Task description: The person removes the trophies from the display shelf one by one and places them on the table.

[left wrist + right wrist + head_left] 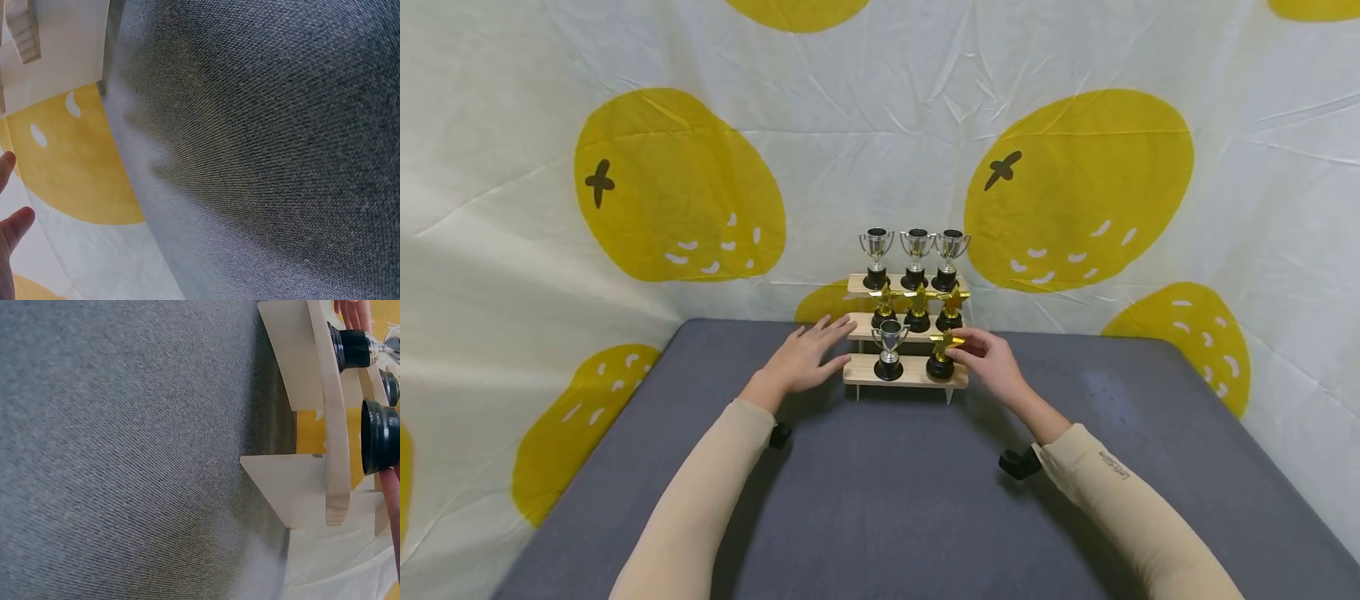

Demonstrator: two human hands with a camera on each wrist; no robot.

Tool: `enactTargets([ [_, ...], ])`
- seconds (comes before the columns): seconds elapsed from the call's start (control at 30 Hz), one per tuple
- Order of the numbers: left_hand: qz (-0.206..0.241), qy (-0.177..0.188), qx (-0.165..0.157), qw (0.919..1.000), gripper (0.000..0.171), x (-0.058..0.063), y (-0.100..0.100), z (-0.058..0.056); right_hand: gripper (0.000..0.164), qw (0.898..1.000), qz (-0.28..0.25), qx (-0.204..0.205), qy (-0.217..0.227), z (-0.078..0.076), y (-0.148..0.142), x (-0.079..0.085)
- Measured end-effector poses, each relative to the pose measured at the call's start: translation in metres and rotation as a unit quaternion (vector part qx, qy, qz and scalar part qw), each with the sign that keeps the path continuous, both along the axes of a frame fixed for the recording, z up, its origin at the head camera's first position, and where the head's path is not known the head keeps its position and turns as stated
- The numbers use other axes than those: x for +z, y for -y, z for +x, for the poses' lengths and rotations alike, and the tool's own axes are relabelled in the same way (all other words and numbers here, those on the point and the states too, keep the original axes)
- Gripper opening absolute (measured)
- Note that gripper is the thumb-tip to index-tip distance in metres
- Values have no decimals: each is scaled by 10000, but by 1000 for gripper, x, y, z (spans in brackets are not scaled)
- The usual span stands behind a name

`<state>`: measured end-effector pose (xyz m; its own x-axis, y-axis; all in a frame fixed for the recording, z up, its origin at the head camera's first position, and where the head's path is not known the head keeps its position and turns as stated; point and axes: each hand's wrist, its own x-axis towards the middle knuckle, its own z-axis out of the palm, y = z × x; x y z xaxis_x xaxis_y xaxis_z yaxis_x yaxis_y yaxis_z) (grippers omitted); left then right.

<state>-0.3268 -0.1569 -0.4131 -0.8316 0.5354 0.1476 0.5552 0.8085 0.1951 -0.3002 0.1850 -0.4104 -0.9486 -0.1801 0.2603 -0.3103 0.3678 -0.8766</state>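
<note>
My right hand [994, 364] pinches a gold star trophy [943, 357] over the right end of the lowest step of a wooden three-step stand [913, 383]. In the right wrist view the trophy's black base [381, 437] hangs a little off the board. A silver cup trophy [889, 350] stands left of it on the same step. My left hand [805, 354] has its fingers spread and fairly straight at the stand's left side; whether its fingertips touch the wood I cannot tell. In the left wrist view only two fingertips [17, 225] show.
Three gold star trophies [917, 310] stand on the middle step, and three silver cup trophies [916, 257] on the top one. Grey cloth covers the table [880, 500]. Behind the stand hangs a white curtain [865, 125] with yellow fruit shapes.
</note>
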Motion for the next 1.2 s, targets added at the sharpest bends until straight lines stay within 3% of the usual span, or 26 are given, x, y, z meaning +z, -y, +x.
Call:
enactTargets([
  [0.8,-24,-19,-11,10000,65,1,0,0,33,9979,-345,540,-103,28,17,8],
  [1.03,-21,-40,-38,10000,65,2,0,-1,32,9984,-91,564,-5,38,31,8],
  [1.2,-2,-12,-40,10000,65,1,1,0,30,9967,-130,801,-98,42,41,3],
])
